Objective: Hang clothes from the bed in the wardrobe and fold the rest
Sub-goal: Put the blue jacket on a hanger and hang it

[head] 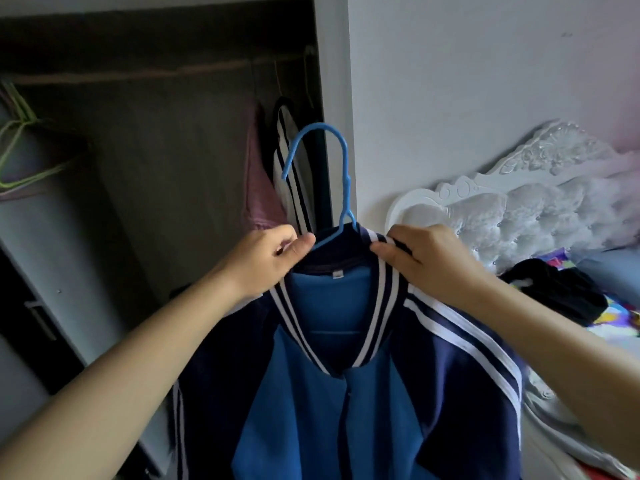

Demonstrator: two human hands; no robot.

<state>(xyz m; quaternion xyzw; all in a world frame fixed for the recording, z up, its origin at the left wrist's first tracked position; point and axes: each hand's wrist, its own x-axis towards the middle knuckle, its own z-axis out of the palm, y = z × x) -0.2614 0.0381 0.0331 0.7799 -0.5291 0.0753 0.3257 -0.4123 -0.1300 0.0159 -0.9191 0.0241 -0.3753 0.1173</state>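
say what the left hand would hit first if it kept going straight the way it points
Probably the striped garment hanging in the wardrobe. The left hand, gripping the blue hanger at the jacket collar, points up and to the right toward it. Depth is unclear, so the pink garment beside it could come first.

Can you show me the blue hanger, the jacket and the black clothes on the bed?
Blue plastic hanger (pixel 346 168): head view, on its hook stem.
Blue striped jacket (pixel 311 403): head view, front panel.
Black clothes (pixel 561 289): head view, middle of pile.
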